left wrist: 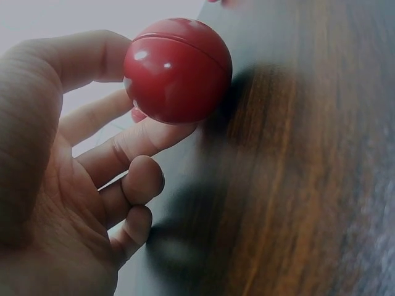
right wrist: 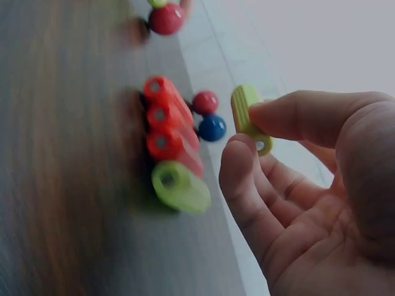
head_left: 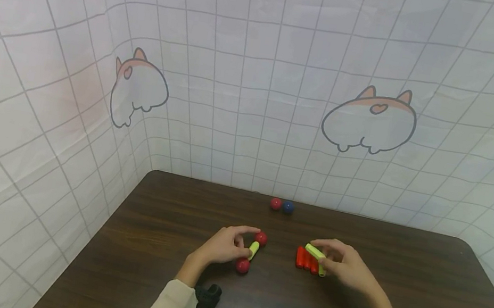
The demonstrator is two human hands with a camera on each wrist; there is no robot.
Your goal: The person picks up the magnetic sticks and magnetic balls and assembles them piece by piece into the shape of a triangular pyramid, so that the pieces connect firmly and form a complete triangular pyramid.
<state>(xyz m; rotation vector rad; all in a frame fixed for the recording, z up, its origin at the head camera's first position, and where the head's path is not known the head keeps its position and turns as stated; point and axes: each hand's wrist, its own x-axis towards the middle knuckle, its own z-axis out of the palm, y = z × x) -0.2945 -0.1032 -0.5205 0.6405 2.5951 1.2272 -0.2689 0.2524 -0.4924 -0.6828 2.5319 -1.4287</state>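
Note:
My left hand (head_left: 226,245) holds a short yellow-green stick (head_left: 253,250) with a red ball at each end. Its index finger reaches the far red ball (head_left: 260,238), while its thumb lies by the stick. The near red ball (left wrist: 179,71) looms large in the left wrist view and hides the thumb tip. My right hand (head_left: 345,266) pinches another yellow-green stick (right wrist: 250,120) between thumb and fingers; a round silver spot shows on its end. Below that hand, three red sticks (right wrist: 163,117) lie side by side, with a yellow-green stick (right wrist: 181,187) alongside them.
Toward the back of the dark wooden table (head_left: 180,208), a loose red ball (head_left: 275,204) sits beside a blue ball (head_left: 288,207). A white gridded curtain (head_left: 261,97) stands behind the table and along its sides.

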